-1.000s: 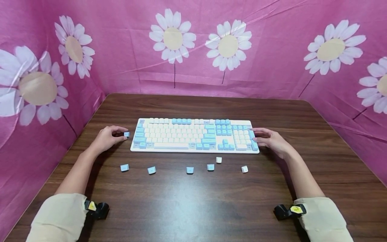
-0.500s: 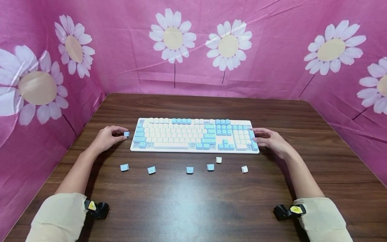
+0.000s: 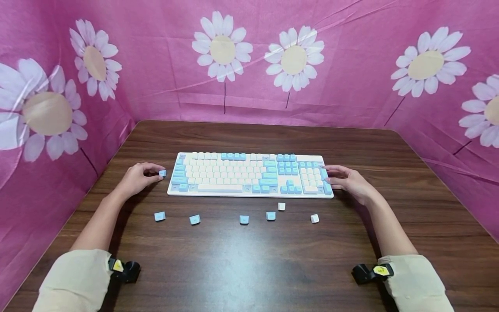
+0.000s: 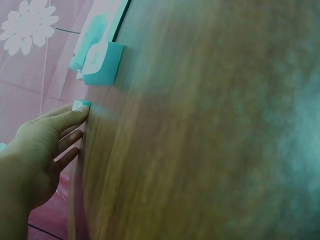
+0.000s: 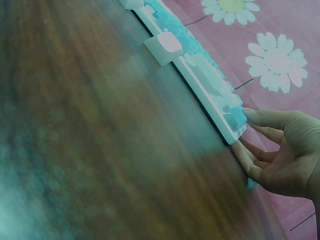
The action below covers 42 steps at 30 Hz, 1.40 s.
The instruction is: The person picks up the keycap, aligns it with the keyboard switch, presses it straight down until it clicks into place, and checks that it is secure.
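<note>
My left hand (image 3: pixel 135 180) pinches a small blue keycap (image 3: pixel 162 173) between thumb and fingers, just left of the keyboard's end. In the left wrist view the held keycap (image 4: pixel 81 105) shows at the fingertips, and a larger-looking blue "Ctrl" keycap (image 4: pixel 103 63) lies nearer the camera. The white and light-blue keyboard (image 3: pixel 234 188) lies flat across the table, with several gaps in its bottom row. On its right end rest the fingertips of my right hand (image 3: pixel 352 184), spread along the edge by the blue number-pad keys. In the right wrist view the fingers (image 5: pixel 270 118) reach the keyboard's corner.
Loose blue keycaps (image 3: pixel 160 216) and two white keycaps (image 3: pixel 281 206) lie in a loose row on the brown wooden table (image 3: pixel 195 268), in front of the keyboard. A pink flowered cloth (image 3: pixel 156 65) stands round the table's back and sides.
</note>
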Each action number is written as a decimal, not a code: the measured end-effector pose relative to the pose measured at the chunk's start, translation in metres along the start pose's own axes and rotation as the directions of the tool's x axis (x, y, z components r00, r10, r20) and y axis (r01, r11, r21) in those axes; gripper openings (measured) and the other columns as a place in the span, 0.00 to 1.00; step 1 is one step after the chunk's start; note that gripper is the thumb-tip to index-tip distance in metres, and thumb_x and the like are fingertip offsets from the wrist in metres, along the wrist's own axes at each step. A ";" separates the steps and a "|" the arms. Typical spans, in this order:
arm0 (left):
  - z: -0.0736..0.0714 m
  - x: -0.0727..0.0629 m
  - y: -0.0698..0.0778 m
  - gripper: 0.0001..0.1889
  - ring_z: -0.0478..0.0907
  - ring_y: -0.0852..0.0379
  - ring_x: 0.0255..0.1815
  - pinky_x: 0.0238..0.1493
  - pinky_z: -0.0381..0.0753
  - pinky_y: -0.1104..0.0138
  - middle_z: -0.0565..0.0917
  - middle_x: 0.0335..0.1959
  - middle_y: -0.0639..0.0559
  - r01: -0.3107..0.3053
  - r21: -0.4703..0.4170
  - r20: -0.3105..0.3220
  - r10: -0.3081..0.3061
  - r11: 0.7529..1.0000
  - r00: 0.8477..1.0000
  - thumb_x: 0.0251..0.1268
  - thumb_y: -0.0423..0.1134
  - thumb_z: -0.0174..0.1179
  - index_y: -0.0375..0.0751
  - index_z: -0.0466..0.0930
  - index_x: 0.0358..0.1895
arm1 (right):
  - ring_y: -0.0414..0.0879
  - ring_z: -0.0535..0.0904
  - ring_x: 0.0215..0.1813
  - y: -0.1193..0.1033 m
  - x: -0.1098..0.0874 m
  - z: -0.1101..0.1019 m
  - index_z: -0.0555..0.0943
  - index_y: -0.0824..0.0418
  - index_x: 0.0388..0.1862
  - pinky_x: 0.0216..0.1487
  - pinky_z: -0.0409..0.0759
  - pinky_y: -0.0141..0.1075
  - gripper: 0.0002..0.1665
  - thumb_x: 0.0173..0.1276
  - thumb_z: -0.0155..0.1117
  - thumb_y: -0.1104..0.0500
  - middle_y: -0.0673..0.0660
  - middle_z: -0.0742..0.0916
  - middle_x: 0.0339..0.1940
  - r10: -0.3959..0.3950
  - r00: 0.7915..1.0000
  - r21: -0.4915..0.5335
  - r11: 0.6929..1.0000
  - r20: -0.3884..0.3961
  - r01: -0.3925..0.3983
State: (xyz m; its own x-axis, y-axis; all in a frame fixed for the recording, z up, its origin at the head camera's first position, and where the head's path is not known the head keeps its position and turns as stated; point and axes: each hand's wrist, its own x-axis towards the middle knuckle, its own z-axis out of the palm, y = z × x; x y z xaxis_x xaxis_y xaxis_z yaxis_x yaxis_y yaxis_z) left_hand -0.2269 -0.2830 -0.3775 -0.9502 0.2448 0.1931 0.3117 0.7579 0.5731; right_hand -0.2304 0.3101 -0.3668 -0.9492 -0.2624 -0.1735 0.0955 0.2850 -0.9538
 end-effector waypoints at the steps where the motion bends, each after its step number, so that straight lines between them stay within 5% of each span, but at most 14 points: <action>1: 0.000 0.000 0.000 0.13 0.75 0.42 0.41 0.44 0.70 0.50 0.81 0.39 0.36 0.000 0.000 0.000 0.000 1.000 1.000 0.58 0.32 0.62 0.29 0.80 0.45 | 0.38 0.76 0.45 0.000 0.000 0.000 0.59 0.71 0.66 0.47 0.75 0.33 0.36 0.64 0.62 0.62 0.68 0.66 0.60 -0.001 1.000 -0.001 1.000 -0.001 0.001; 26: 0.000 0.006 0.006 0.13 0.76 0.45 0.39 0.41 0.69 0.53 0.82 0.36 0.38 0.004 0.005 -0.016 -0.004 1.000 1.000 0.58 0.32 0.62 0.30 0.80 0.45 | 0.39 0.76 0.45 0.001 0.000 0.000 0.60 0.70 0.66 0.46 0.75 0.33 0.36 0.63 0.64 0.61 0.68 0.66 0.60 0.006 1.000 0.000 1.000 -0.010 -0.006; 42: -0.006 0.014 0.014 0.14 0.75 0.39 0.46 0.49 0.66 0.48 0.81 0.40 0.34 0.006 -0.005 0.018 -0.006 1.000 1.000 0.60 0.34 0.61 0.30 0.78 0.47 | 0.38 0.76 0.45 0.001 -0.001 0.000 0.60 0.70 0.66 0.47 0.74 0.32 0.36 0.64 0.63 0.60 0.68 0.66 0.61 0.011 1.000 -0.013 1.000 -0.013 -0.011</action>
State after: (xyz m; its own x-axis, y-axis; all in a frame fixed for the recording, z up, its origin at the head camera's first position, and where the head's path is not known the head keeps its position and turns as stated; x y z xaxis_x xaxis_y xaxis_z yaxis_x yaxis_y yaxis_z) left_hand -0.2357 -0.2722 -0.3620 -0.9518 0.2515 0.1754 0.3063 0.7561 0.5783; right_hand -0.2295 0.3109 -0.3677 -0.9519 -0.2472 -0.1810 0.1024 0.3002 -0.9484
